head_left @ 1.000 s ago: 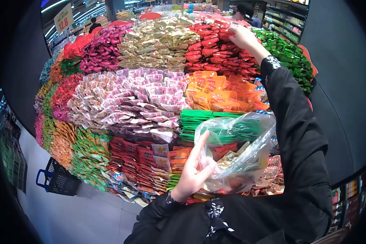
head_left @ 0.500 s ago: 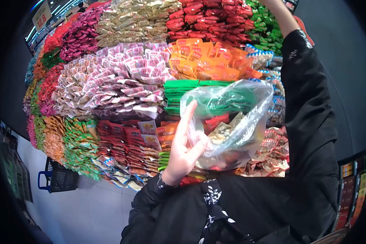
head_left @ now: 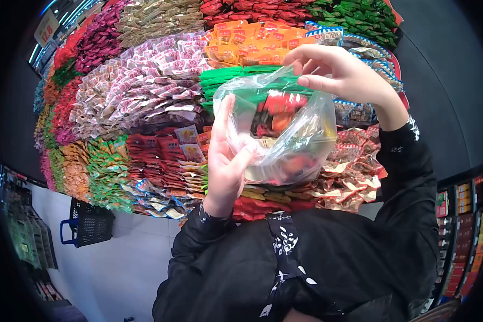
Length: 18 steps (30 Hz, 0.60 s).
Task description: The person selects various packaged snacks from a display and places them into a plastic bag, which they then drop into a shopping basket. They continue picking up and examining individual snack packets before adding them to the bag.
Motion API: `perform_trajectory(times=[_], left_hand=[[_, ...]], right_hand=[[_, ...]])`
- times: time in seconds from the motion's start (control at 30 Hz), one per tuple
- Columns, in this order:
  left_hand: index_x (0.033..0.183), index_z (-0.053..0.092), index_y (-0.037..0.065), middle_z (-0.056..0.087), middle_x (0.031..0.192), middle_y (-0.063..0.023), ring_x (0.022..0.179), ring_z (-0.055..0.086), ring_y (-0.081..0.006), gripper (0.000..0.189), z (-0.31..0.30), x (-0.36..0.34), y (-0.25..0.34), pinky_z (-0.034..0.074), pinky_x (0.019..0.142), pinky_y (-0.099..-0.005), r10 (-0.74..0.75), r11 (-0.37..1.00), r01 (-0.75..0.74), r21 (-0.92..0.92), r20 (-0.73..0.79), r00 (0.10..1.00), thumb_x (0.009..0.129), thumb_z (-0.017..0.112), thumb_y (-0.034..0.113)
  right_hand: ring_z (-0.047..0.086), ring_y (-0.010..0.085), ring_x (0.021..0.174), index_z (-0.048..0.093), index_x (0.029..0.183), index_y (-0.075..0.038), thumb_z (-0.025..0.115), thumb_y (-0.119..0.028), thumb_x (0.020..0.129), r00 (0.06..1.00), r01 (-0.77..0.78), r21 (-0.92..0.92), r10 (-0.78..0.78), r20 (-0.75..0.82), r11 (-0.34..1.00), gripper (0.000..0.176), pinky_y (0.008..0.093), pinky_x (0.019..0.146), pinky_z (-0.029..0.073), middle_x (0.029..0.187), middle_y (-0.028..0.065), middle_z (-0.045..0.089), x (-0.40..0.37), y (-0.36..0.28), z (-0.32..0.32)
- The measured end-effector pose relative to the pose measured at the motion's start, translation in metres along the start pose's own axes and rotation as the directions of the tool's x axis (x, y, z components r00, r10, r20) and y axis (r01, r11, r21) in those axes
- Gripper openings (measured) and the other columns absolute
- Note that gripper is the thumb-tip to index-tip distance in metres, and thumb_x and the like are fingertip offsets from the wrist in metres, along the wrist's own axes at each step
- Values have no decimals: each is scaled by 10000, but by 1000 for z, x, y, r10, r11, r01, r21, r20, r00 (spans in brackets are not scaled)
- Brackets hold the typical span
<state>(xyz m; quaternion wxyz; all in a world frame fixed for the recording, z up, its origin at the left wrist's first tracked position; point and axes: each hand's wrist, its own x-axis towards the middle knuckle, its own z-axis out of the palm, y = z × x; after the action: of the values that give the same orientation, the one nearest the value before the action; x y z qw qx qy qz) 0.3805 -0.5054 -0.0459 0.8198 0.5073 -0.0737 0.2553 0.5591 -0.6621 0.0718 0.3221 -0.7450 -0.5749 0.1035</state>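
My left hand [head_left: 226, 163] grips the left side of a clear plastic bag [head_left: 324, 126], its index finger stretched up along the rim and its thumb pressed on the near edge. The bag's mouth faces up. Inside the opening lies a red packet [head_left: 280, 102], with other wrapped pieces blurred through the plastic lower down. My right hand [head_left: 335, 72] hovers at the bag's far right rim, fingers curved and thumb apart from them, fingertips right at the plastic. Green packets [head_left: 220, 78] stand in a row just behind the bag.
Heaped wrapped snacks fill the display: orange packets [head_left: 252, 43], pink-and-white packets [head_left: 161, 80] and dark red packets [head_left: 150, 161]. A dark basket with a blue handle [head_left: 94, 222] stands on the floor at left. Shelves [head_left: 461, 241] of goods line the right.
My right hand has come back from the far top of the display to the bag's rim. A red packet now shows in the bag's mouth. The bag has shifted slightly left and up in view.
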Motion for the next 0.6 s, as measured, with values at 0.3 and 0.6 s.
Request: perform_trajectory(times=[0.3, 0.6], left_hand=[[1406, 233, -7, 231, 1467, -133, 864, 542, -86, 682, 5, -14, -6, 465, 758, -236, -1, 998, 3, 58, -27, 1000, 784, 505, -70], [1382, 285, -28, 302, 1441, -134, 1350, 254, -220, 681, 3, -20, -8, 274, 1064, -335, 5, 993, 0, 121, -42, 999, 738, 504, -48]], right_hand=[[560, 315, 1009, 570, 1134, -85, 605, -254, 832, 967, -243, -396, 255, -23, 886, 348, 387, 865, 433, 1118, 192, 566, -55, 46, 15], [536, 149, 918, 374, 1363, -102, 410, 50, 676, 982, -161, 324, 182, -38, 932, 705, 278, 777, 470, 1021, 81, 559, -96, 54, 47]])
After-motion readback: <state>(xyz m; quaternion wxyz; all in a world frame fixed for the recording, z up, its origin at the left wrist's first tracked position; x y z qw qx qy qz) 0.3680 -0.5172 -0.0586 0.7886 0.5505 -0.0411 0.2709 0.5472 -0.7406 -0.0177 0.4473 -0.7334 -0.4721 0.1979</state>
